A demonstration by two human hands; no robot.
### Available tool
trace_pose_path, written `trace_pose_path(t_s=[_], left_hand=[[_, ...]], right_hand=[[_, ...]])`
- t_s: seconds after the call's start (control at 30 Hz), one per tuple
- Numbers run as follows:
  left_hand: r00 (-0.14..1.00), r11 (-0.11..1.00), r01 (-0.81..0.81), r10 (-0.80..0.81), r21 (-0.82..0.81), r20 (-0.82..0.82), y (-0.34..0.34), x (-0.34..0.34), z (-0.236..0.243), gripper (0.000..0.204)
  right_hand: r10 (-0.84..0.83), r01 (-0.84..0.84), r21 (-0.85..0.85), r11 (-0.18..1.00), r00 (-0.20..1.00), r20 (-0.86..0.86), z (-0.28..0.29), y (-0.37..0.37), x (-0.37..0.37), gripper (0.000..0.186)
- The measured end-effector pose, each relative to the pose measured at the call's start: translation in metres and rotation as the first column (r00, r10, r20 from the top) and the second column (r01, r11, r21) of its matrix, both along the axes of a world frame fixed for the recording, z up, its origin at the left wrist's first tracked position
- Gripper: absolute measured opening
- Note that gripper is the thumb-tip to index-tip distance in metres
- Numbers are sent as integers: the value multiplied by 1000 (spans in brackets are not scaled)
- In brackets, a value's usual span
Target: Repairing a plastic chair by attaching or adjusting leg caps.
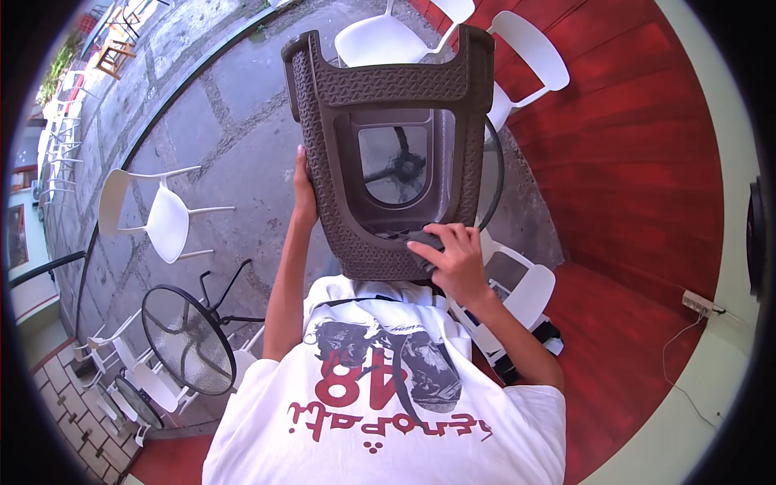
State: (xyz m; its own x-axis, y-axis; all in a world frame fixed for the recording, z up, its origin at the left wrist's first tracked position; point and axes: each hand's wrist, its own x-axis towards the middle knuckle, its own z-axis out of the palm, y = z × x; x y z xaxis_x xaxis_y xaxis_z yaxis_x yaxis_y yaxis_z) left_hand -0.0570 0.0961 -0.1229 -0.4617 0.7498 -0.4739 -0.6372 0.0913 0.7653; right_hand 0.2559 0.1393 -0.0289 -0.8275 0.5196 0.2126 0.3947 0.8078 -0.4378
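Observation:
A brown plastic stool-like piece (388, 85) with a woven-pattern surface and an open middle is in front of me, its two legs pointing away. My left hand (303, 190) rests along its left side, fingers stretched out and thumb side hidden against the frame. At the near right inner edge, my right hand (459, 263) presses a dark grey cloth (426, 241) against the plastic. The cloth is bunched under the fingers. Through the opening shows the dark hub (406, 167) of a round table, whose black rim (496, 174) curves out on the right.
White chairs stand beyond the stool (380, 40), at the far right (529, 52), at left (168, 222) and near my right elbow (529, 299). A round glass table (190, 339) is at the lower left. A red floor (622, 162) meets grey stone paving (234, 162).

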Motion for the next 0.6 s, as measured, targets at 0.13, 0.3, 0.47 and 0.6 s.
trace_pose_path(t_s=[0.13, 0.3, 0.47, 0.6], left_hand=[[998, 998, -56, 56, -22, 6, 8, 14, 25, 58], [997, 997, -67, 65, -44, -43, 11, 15, 25, 59], [997, 996, -73, 72, -51, -30, 12, 15, 25, 60], [998, 999, -49, 48, -19, -46, 10, 15, 27, 61]], right_hand=[[-113, 114, 94, 989, 993, -17, -1, 49, 17, 52], [-168, 181, 136, 974, 980, -106, -5, 84, -1, 53], [-305, 337, 155, 928, 931, -202, -10, 110, -30, 58], [-331, 379, 202, 903, 914, -234, -1, 141, -45, 59]])
